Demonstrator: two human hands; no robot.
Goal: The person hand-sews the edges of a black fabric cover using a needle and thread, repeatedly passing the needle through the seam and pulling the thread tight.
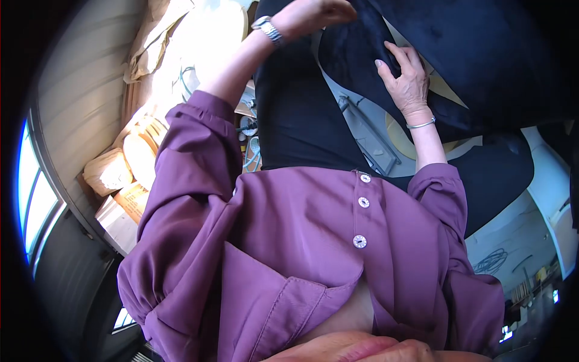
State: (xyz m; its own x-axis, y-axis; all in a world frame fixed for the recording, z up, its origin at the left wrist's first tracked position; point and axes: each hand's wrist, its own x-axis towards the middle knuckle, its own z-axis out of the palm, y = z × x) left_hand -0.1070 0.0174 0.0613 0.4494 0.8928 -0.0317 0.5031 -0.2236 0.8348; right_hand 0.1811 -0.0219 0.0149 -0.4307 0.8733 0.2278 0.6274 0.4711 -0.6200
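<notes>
My left hand [318,14], with a metal watch on its wrist, reaches across the top edge of the view. Its fingers look mostly stretched out and loosely bent, and I see nothing in them; part of the hand is cut off. Black cloth [356,57] lies below it. My right hand [410,81], wearing a thin bracelet, rests palm down on this cloth with its fingers apart. A wider spread of black cloth [482,54] lies beyond and to the right of it. Pale yellow material [446,92] shows in a gap beside the right hand.
A grey metal frame [369,136] lies below, between the dark cloth areas. Wrapped bundles [108,171] and a cardboard box [131,200] stand at the left, near a window. Bluish tubing [252,154] hangs beside my left arm. A coiled cable [491,261] lies on the floor at right.
</notes>
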